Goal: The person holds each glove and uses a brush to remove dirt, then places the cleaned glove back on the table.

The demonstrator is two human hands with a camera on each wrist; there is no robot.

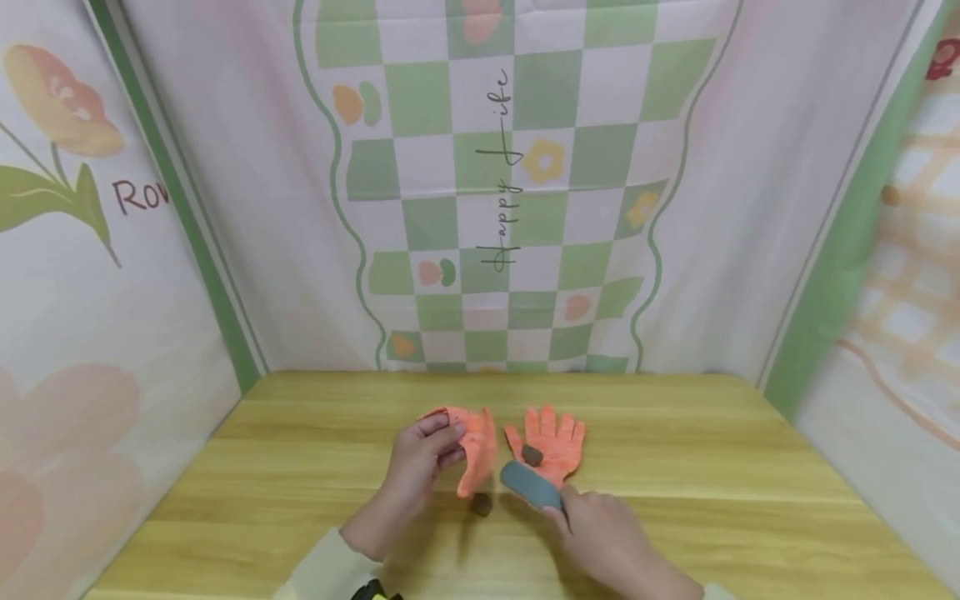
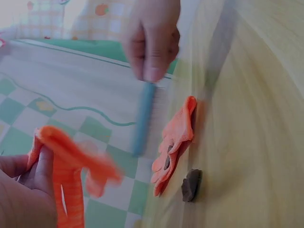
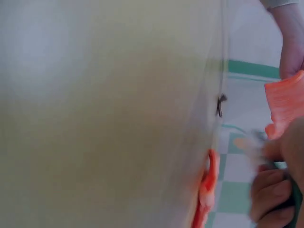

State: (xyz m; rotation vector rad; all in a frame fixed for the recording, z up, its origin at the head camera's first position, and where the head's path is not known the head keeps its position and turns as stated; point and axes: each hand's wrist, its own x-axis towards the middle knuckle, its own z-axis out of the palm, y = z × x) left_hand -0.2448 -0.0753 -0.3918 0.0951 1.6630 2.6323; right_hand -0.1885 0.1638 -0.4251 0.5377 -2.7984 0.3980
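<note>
My left hand (image 1: 420, 462) pinches an orange work glove (image 1: 480, 446) by its edge and holds it up off the table; the rest of it hangs down, blurred in the left wrist view. A blue-grey brush (image 1: 531, 485) is gripped in my right hand (image 1: 603, 533); faint bristles show along one side of the brush (image 2: 144, 118). The brush is close to the held glove; whether they touch I cannot tell. A second orange glove (image 1: 558, 442) lies flat on the table, fingers pointing away, with a dark brown lump (image 1: 532, 455) on it.
Another dark brown lump (image 1: 482, 504) sits on the wooden table (image 1: 322, 450) below the held glove. Printed curtains (image 1: 420, 167) close off the back and both sides of the table.
</note>
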